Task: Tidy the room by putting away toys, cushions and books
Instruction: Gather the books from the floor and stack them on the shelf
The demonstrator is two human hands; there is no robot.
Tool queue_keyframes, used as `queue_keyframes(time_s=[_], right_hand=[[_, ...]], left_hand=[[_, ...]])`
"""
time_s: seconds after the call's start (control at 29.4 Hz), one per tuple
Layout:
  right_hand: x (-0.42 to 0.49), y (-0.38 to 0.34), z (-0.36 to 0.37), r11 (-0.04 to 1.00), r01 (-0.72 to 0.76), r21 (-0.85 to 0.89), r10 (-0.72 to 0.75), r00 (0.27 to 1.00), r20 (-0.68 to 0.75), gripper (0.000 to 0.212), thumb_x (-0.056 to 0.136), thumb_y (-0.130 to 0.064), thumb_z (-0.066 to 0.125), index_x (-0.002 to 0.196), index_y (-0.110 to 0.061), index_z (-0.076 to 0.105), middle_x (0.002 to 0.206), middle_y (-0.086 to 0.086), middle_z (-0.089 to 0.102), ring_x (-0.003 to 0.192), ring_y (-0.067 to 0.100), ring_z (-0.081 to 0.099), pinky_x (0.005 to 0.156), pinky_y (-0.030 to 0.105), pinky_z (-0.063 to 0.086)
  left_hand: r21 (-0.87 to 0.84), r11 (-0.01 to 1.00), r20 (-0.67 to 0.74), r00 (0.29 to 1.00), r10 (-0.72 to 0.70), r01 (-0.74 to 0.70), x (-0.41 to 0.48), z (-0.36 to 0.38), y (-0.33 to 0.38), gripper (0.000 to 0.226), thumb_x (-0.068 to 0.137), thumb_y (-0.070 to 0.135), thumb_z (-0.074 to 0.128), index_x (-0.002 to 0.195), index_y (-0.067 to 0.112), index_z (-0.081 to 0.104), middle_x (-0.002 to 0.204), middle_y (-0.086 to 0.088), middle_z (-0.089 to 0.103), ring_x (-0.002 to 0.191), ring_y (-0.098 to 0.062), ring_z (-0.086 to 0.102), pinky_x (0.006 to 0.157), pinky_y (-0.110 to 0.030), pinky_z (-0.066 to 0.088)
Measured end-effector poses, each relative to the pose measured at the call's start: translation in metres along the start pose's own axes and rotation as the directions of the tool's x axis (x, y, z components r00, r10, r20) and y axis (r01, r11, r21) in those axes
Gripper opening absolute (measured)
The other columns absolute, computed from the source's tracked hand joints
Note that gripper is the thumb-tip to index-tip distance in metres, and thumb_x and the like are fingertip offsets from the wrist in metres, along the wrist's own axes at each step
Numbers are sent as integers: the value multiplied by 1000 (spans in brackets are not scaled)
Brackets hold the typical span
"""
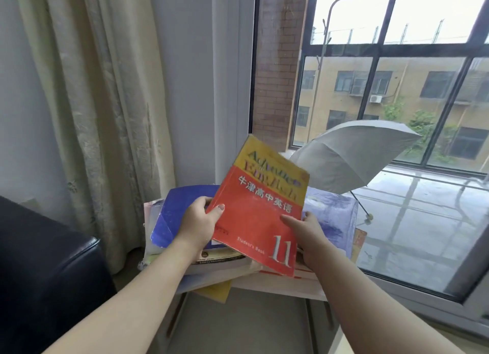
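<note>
The left hand [201, 221] pinched the book [254, 211] at its left edge, thumb on the red cover and fingers curled behind. The right hand [309, 234] held the lower right edge much the same way: its thumb lay across the cover, and the rest of its fingers were hidden behind. Both hands were thus clamped on the one book.

The likeliest trouble was a slip. The book looked like a soft paperback held only by its edges, so if one hand let go it would probably sag and twist out of the other. The second risk lay below. The pile [225, 269] was stacked crookedly, several books overhung the front edge of the bench [285, 287], and a yellow one [217, 291] drooped past that edge. A knock from a wrist, or the book set down off-centre, could send part of the pile to the floor.

The book sat between the two hands, tilted with its top edge toward the window, raised above the pile and apart from it. A blue book [169, 216] lay under the left hand. Beyond the bench's far right corner an open umbrella [352, 155] stood outside the glass. A curtain [100, 102] hung to the left, and a dark sofa [47, 261] stood near the bench's left side.
</note>
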State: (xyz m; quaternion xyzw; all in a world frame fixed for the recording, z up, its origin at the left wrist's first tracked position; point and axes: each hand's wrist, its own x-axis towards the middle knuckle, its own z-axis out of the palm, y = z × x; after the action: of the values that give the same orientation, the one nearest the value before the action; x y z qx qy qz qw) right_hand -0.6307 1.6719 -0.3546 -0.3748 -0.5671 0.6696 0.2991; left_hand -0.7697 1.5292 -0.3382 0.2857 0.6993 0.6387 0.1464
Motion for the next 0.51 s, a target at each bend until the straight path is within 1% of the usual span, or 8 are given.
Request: queue_keyframes(time_s=[0.07,0.14,0.17,0.24,0.27,0.34,0.41,0.51], right_hand=[[-4,-8,6,995,-10,96,3,998,70,27,87,-17,65,113,-13,57,103,14,70,89,30,69,74,41,57],[-9,-19,18,975,21,221,-49,991,123,16,88,-12,63,104,-14,61,97,14,71,85,31,70,75,43,57],[-11,-24,26,964,94,248,-123,987,105,13,88,-8,62,100,-14,62,94,13,71,79,27,70,70,40,58],[-16,-34,44,936,246,253,-268,962,53,16,87,-2,61,95,-16,61,88,7,70,69,18,69,59,31,56],[-20,-38,53,921,296,254,-318,947,46,18,87,-2,62,94,-17,61,88,5,70,69,16,68,59,29,56],[-25,-41,68,899,357,253,-379,924,45,20,86,-4,63,97,-20,62,94,6,71,78,18,69,67,33,58],[-27,-43,76,898,372,236,-395,917,57,18,86,-9,66,97,-23,63,102,9,70,87,24,68,75,37,57],[-30,-45,82,916,343,206,-372,920,123,14,82,-13,71,92,-23,68,97,9,73,87,27,70,76,40,57]], left_hand=[[-115,992,-11,998,55,-56,-5,-10,5,8,95,18,53,89,23,55,92,-4,65,80,-18,63,67,-29,52],[-178,978,-27,994,103,-106,-7,-21,9,8,95,17,53,94,24,55,91,-2,64,78,-15,64,65,-29,54],[-186,975,-39,992,120,-125,-7,-29,11,8,95,16,52,96,23,54,90,-2,64,77,-15,64,63,-28,55],[-194,968,-77,986,146,-159,-5,-43,14,11,95,11,51,97,22,49,87,-1,63,73,-12,62,57,-20,55],[-187,967,-100,983,156,-173,-2,-49,13,14,95,9,50,95,22,48,87,-1,61,72,-10,61,54,-17,54],[-155,973,-110,982,156,-172,0,-61,15,15,95,6,51,96,19,45,91,2,60,76,-8,59,54,-16,53],[-176,974,-97,987,128,-144,2,-65,19,19,94,4,53,104,15,41,95,3,58,81,-8,59,58,-23,52],[-278,956,-57,995,82,-95,1,-71,31,30,89,7,60,110,19,41,99,2,60,86,-11,61,67,-30,52]])
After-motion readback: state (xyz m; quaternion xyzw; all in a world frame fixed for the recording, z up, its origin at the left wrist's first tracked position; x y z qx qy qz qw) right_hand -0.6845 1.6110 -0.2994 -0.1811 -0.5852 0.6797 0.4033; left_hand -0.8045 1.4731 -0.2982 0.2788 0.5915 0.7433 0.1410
